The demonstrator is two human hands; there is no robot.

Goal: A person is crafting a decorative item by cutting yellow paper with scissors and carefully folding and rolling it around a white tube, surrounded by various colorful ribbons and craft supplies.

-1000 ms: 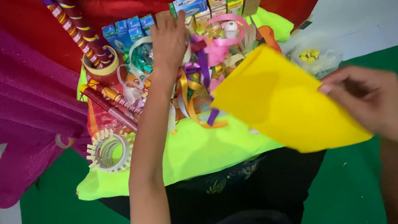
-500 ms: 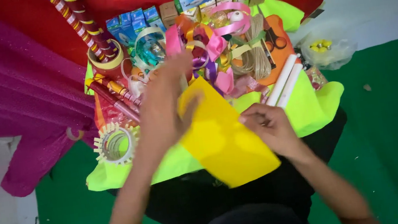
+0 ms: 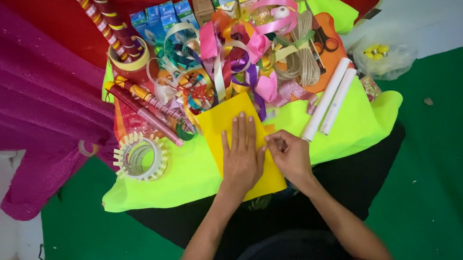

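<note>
The yellow sheet (image 3: 230, 125) lies flat on the neon-green cloth (image 3: 150, 187), under both hands. The left hand (image 3: 242, 159) presses it open-palmed, fingers spread; the right hand (image 3: 289, 156) pinches its right edge. Just beyond the fingertips sits a tangle of ribbons (image 3: 229, 65); right of the hands lie two white rolls (image 3: 330, 97). If the palm lifts, the sheet could slide and crease crookedly.

Illumination bright and even, colours saturated. Soft shadow beneath the hands only. No glare noted. Centre sharp; slight softness and wide-angle stretching toward the 7 and 5 o'clock corners.
</note>
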